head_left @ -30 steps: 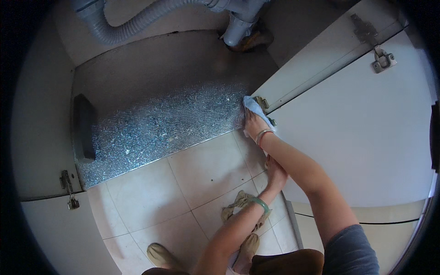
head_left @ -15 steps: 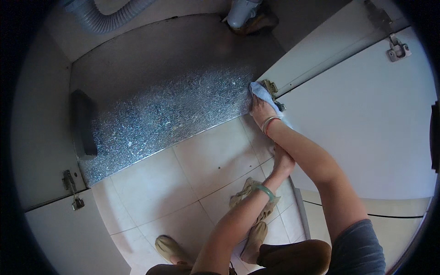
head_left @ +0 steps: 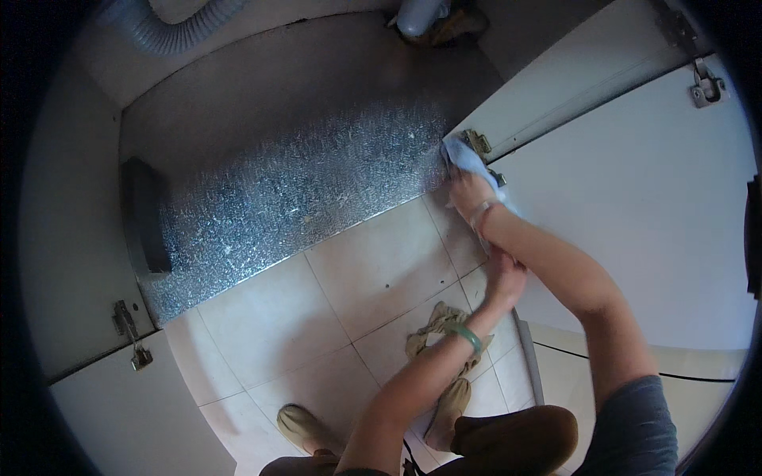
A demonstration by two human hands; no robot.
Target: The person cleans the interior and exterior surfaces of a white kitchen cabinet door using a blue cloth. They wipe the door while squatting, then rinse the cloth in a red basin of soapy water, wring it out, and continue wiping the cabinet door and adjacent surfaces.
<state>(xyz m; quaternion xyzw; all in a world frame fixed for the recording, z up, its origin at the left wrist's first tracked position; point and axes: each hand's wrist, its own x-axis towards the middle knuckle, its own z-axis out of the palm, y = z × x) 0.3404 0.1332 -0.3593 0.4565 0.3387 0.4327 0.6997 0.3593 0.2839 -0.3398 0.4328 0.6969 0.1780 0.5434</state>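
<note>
My right hand (head_left: 471,193) is closed on a light blue cloth (head_left: 468,159). It presses the cloth at the cabinet's right front edge, beside a metal hinge (head_left: 477,144) and the inner side of the open white door (head_left: 627,206). A bracelet circles that wrist. Just below, my left hand (head_left: 506,282) is by the door's edge, a green bangle (head_left: 465,336) on its wrist. My right forearm crosses over its fingers, so its grip is hidden. Silvery textured lining (head_left: 309,190) covers the cabinet floor left of the cloth.
A grey corrugated hose (head_left: 178,32) and a pale pipe (head_left: 418,16) are at the back of the cabinet. A dark block-like piece (head_left: 144,214) stands at its left wall. The left door (head_left: 135,412) hangs open. A crumpled tan cloth (head_left: 432,329) lies on the tiles by my slippers (head_left: 302,428).
My right hand and the blue cloth have shifted slightly toward me along the edge by the hinge. The left hand has stayed just below it. The whole view has moved a little.
</note>
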